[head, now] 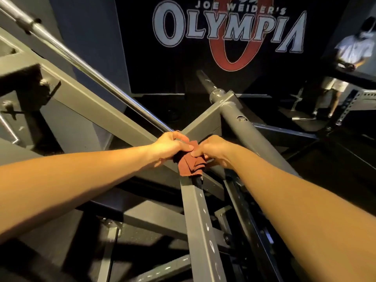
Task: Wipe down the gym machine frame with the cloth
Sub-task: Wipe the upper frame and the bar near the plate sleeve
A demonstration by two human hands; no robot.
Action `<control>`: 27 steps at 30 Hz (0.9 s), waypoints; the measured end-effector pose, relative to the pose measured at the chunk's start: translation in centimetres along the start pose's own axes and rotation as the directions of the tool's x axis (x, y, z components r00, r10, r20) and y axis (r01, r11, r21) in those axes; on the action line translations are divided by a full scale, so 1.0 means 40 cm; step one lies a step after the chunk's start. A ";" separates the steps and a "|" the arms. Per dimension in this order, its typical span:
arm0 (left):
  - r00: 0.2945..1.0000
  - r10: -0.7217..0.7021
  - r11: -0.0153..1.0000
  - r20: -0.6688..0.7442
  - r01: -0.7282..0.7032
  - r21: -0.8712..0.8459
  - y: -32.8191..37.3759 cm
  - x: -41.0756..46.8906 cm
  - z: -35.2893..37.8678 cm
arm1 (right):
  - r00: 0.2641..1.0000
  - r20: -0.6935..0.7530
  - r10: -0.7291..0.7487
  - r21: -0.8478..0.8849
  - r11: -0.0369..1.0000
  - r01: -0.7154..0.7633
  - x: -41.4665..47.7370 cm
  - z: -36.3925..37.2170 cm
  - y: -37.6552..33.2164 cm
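Note:
A crumpled reddish-brown cloth (190, 160) lies on the joint where the grey beams of the gym machine frame (200, 216) cross, at mid-frame. My left hand (173, 146) grips the cloth's left side from above, thumb pressed on the fabric. From the right, my right hand (213, 150) pinches the cloth's other edge with thumb and curled fingers. Both forearms reach in from the bottom corners. A small bolt sticks out just below the cloth.
A chrome bar (87, 67) runs diagonally from the top left toward the hands. A grey round tube (242, 124) slants up on the right. A dark wall banner (230, 31) hangs behind. A person in a white shirt (353, 49) stands at the far right.

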State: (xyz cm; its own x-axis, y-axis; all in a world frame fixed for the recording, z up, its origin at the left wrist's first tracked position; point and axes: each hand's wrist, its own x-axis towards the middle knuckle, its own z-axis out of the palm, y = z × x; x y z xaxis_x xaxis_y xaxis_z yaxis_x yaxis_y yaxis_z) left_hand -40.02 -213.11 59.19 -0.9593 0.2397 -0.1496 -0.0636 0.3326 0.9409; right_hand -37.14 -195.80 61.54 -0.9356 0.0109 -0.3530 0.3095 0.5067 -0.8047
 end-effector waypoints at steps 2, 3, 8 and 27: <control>0.998 0.020 0.994 -0.062 -0.014 0.104 -0.025 0.016 -0.003 | 0.994 -0.106 0.012 0.025 1.000 -0.009 0.031 0.014 0.022; 0.995 0.037 0.985 -0.089 -0.022 0.171 -0.042 0.020 -0.003 | 0.980 -0.200 0.009 -0.026 1.000 -0.014 0.049 0.015 0.035; 0.971 -0.013 0.858 0.238 -0.111 0.501 -0.132 -0.012 0.023 | 0.884 -0.467 0.011 -0.110 0.991 -0.070 0.073 0.041 0.099; 0.933 -0.091 0.715 0.347 -0.182 0.675 -0.252 0.038 0.018 | 0.910 -0.318 -0.266 -0.305 0.938 0.168 0.253 0.120 0.103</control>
State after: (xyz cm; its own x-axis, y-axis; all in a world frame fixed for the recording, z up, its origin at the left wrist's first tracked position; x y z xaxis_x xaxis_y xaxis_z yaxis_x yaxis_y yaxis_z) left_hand -40.62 -215.43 49.24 -0.7938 0.5104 -0.3306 0.3149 0.8101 0.4946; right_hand -44.49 -197.76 52.37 -0.9878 0.1490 0.0444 0.0815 0.7395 -0.6682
